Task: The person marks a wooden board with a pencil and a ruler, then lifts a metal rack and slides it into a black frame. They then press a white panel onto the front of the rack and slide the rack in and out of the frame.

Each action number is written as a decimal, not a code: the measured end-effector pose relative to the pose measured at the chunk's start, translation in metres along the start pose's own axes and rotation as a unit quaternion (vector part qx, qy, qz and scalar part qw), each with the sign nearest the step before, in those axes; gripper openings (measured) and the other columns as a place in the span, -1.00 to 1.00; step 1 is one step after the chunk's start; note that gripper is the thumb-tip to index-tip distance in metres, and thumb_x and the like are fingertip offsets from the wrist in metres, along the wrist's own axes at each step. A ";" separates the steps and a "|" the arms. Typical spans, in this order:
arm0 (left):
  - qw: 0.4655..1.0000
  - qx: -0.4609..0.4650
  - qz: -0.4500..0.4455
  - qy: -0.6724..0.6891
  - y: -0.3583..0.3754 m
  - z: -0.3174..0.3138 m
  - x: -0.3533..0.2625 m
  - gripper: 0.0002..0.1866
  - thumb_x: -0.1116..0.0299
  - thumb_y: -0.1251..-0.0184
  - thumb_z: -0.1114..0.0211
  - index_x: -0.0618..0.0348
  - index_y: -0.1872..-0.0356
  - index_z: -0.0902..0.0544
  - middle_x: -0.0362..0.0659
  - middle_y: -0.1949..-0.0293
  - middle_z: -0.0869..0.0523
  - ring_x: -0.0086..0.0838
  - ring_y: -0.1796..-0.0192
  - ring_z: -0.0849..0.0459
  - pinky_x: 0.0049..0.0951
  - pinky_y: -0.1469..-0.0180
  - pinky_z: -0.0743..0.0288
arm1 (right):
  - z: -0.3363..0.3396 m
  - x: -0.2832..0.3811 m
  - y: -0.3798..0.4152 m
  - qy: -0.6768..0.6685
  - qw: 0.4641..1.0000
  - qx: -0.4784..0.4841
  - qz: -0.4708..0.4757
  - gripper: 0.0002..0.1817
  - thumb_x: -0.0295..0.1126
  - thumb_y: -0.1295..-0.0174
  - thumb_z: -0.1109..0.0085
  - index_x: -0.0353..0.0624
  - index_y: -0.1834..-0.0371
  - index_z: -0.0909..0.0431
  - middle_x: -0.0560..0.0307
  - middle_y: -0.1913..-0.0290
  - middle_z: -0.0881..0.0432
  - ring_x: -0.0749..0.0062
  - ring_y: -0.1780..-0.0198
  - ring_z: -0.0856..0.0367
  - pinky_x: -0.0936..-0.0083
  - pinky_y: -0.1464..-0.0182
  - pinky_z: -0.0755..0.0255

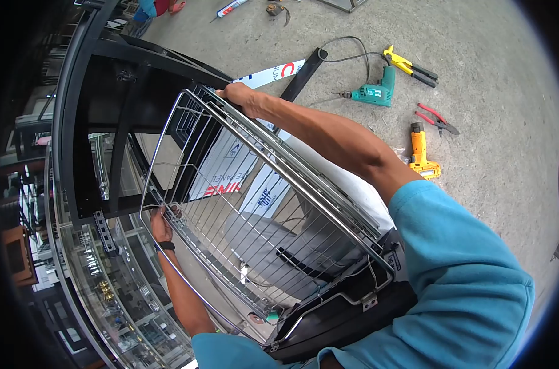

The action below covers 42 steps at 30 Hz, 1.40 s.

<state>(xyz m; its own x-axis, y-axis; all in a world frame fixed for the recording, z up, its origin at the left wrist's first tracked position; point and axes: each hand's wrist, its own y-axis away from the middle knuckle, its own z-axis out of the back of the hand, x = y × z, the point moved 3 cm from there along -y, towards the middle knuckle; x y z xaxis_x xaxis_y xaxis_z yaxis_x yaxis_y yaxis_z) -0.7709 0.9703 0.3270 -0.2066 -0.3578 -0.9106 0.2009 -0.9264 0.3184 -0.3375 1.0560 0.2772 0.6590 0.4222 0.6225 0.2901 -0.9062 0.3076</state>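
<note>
A chrome wire basket [255, 190] with slide rails along its sides lies tilted across the middle of the view, in front of my body. Its upper far corner is in my right hand [239, 99], the fingers closed around the frame and rail. Low on the opposite side, my left hand [161, 226], with a dark band at the wrist, is closed on the basket's other rail; its fingertips are partly hidden. Just beyond the basket stands a black cabinet frame [101, 80], close to both hands. Printed white panels [215, 166] show through the wires.
On the concrete floor [476, 67] lie a green corded drill [375, 92], a yellow hand riveter [408, 66], red-handled pliers [436, 119] and a yellow cordless drill [419, 150]. A glass display case [125, 277] with small hardware stands left. Someone's foot [177, 7] shows at top.
</note>
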 end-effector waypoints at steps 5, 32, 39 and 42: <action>1.000 0.005 -0.014 0.009 0.004 -0.006 -0.002 -0.78 0.33 -0.29 -0.06 0.28 0.16 -0.41 0.06 0.41 -0.64 -0.21 0.44 -0.67 -0.26 0.36 -0.61 | 0.002 -0.001 -0.001 0.004 1.000 -0.018 -0.004 -0.76 -0.31 -0.29 0.03 -0.29 0.28 -0.53 0.06 0.38 -0.56 0.40 0.41 -0.53 0.39 0.38 -0.43; 1.000 -0.024 -0.004 0.010 0.005 -0.004 -0.001 -0.78 0.33 -0.27 -0.09 0.24 0.17 -0.43 0.07 0.38 -0.65 -0.20 0.40 -0.68 -0.27 0.36 -0.62 | -0.004 0.000 -0.008 0.005 1.000 -0.009 0.016 -0.76 -0.36 -0.29 0.06 -0.32 0.33 -0.54 0.03 0.42 -0.57 0.34 0.45 -0.53 0.29 0.38 -0.43; 1.000 0.024 -0.005 0.018 -0.006 0.001 -0.001 -0.78 0.32 -0.26 -0.11 0.25 0.19 -0.44 0.06 0.38 -0.65 -0.19 0.40 -0.69 -0.23 0.33 -0.63 | -0.003 -0.002 -0.014 -0.014 1.000 0.009 -0.004 -0.74 -0.29 -0.30 0.04 -0.26 0.35 -0.55 0.13 0.45 -0.56 0.47 0.51 -0.48 0.42 0.45 -0.40; 1.000 0.016 -0.011 -0.005 -0.002 0.000 -0.002 -0.74 0.29 -0.32 -0.04 0.34 0.19 -0.45 0.07 0.37 -0.66 -0.22 0.35 -0.68 -0.28 0.24 -0.61 | -0.005 0.002 -0.006 0.017 1.000 -0.020 -0.001 -0.75 -0.31 -0.30 0.03 -0.27 0.34 -0.56 0.12 0.43 -0.57 0.48 0.47 -0.50 0.43 0.42 -0.40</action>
<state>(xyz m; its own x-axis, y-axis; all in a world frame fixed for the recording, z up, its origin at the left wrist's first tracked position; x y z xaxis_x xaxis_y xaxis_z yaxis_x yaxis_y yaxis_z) -0.7713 0.9724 0.3285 -0.2204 -0.3376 -0.9151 0.1644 -0.9376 0.3063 -0.3411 1.0624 0.2806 0.6350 0.4247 0.6453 0.2627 -0.9043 0.3366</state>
